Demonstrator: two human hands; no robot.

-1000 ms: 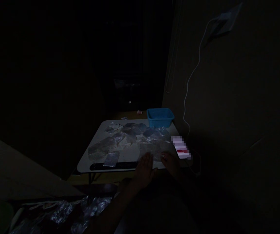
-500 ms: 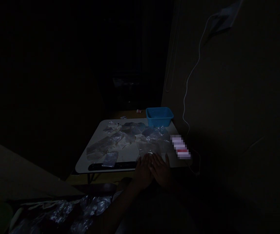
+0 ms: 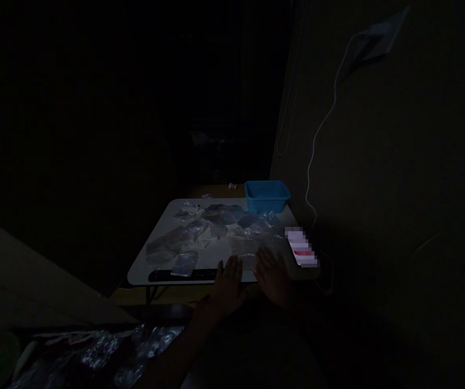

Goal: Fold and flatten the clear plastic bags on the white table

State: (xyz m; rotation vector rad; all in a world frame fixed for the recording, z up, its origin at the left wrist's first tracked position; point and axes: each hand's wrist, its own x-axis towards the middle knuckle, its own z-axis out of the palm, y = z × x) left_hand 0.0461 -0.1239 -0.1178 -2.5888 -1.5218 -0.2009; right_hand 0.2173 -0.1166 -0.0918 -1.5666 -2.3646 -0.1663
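Both hands lie at the near edge of a white folding table [image 3: 139,273] in dim light. My left hand [image 3: 228,283] is flat with its fingers stretched forward, near the front edge of a clear plastic bag [image 3: 243,247]. To its right, my right hand [image 3: 273,275] has its fingers spread over the right side of that bag, slightly blurred. Neither hand grips anything. Several crumpled clear plastic bags [image 3: 167,243] cover the tabletop beyond and to the left. A smaller folded plastic bag [image 3: 185,264] lies near the front edge, left of my left hand.
A blue plastic basin [image 3: 267,205] stands at the back right corner. A lit phone [image 3: 300,247] lies at the right edge, near a white cable [image 3: 311,146] running up the wall. More crumpled plastic [image 3: 103,348] is at lower left. A small cup [image 3: 232,186] lies behind the table.
My hands, which were side by side and touching over the bag, have slid apart: the left to the left, the right a little to the right.
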